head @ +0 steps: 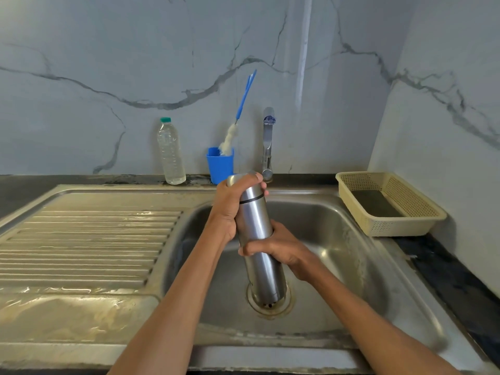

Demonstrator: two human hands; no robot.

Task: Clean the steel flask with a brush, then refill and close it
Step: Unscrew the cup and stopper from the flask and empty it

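Right hand (281,250) wrapped round the flask (257,234) at mid-body. Flask upright over the sink (338,239) drain, slightly tilted. Left hand (232,204) curled over its cap (243,185). Behind, on the counter: bottle (171,152), blue cup (219,165) holding the brush (238,123), tap (267,142); basket (389,203) far right.
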